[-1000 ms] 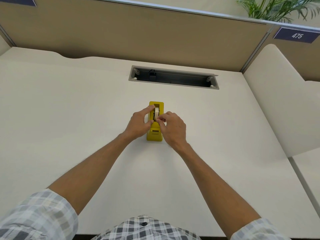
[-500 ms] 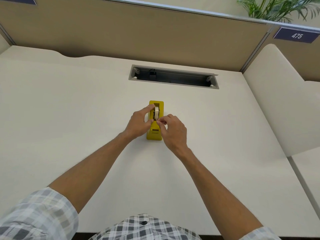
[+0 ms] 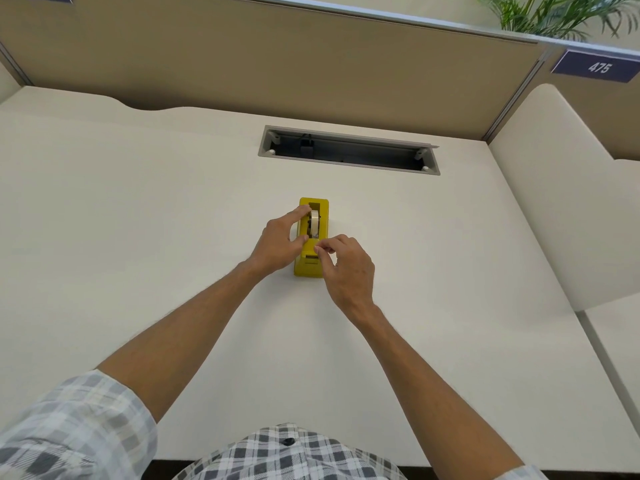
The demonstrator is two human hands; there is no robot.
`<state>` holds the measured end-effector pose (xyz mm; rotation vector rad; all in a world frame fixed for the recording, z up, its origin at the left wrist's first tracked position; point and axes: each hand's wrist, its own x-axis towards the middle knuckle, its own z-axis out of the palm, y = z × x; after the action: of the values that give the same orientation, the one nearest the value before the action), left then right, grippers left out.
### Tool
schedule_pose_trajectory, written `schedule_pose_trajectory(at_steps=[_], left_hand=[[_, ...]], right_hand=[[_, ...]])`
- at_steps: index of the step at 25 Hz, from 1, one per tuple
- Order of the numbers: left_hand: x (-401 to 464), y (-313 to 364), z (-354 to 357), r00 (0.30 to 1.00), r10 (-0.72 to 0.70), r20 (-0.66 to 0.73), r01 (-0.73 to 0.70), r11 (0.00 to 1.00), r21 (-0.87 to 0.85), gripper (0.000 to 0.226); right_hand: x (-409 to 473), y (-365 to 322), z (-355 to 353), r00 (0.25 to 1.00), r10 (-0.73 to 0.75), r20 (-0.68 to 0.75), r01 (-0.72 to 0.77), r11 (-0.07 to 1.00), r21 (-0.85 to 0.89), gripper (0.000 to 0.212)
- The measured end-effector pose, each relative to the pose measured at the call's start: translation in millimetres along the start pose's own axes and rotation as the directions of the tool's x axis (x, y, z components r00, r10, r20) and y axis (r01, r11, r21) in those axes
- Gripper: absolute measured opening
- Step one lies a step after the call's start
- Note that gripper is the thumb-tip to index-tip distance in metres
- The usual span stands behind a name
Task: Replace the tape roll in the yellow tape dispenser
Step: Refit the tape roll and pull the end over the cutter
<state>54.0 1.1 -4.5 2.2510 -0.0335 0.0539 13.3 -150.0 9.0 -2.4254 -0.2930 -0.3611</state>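
The right hand has its thumb and forefinger tips pressed together just above the near end of the yellow tape dispenser; whether a strip of tape is pinched between them cannot be made out, as any clear tape is invisible at this scale. The remaining fingers curl loosely beneath. The left hand is clamped on the dispenser's left side, forefinger laid along the upper edge beside the tape roll, thumb against the lower flank. The palm hides most of that side wall. The roll sits upright in the dispenser's well, pale and edge-on to the camera; its hub is hard to distinguish. The cutter at the near end is partly screened by the right fingertips. The dispenser stands lengthwise near the middle of the white desk, well apart from the grey cable tray slot beyond it. A tan partition backs the desk, carrying a blue plate numbered 475; a plant is cut off at the top right corner. Checked sleeves and shirt front are cropped by the lower edge.
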Motion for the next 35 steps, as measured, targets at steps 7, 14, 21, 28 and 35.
schedule_pose_trajectory(at_steps=[7,14,21,28,35], left_hand=[[-1,1,0,1.000,-0.005,0.003,0.004,1.000,0.006,0.060],[-2,3,1,1.000,-0.017,-0.011,0.017,1.000,0.007,0.060],[-1,0,2,1.000,-0.007,-0.011,0.007,1.000,0.002,0.057],[-1,-2,3,1.000,-0.007,-0.012,0.008,1.000,0.002,0.057],[-1,-6,5,0.999,-0.002,-0.051,0.003,1.000,0.016,0.053]], right_hand=[[-9,2,-2,1.000,-0.024,-0.016,0.024,1.000,0.002,0.010],[-23,1,-3,0.998,-0.052,-0.033,0.053,0.998,0.021,0.007],[-28,4,0,0.999,-0.041,-0.035,0.041,0.999,0.016,0.007],[-34,11,11,1.000,-0.022,0.004,0.022,1.000,-0.010,0.009],[-34,16,17,1.000,-0.007,0.010,0.007,1.000,-0.012,0.009]])
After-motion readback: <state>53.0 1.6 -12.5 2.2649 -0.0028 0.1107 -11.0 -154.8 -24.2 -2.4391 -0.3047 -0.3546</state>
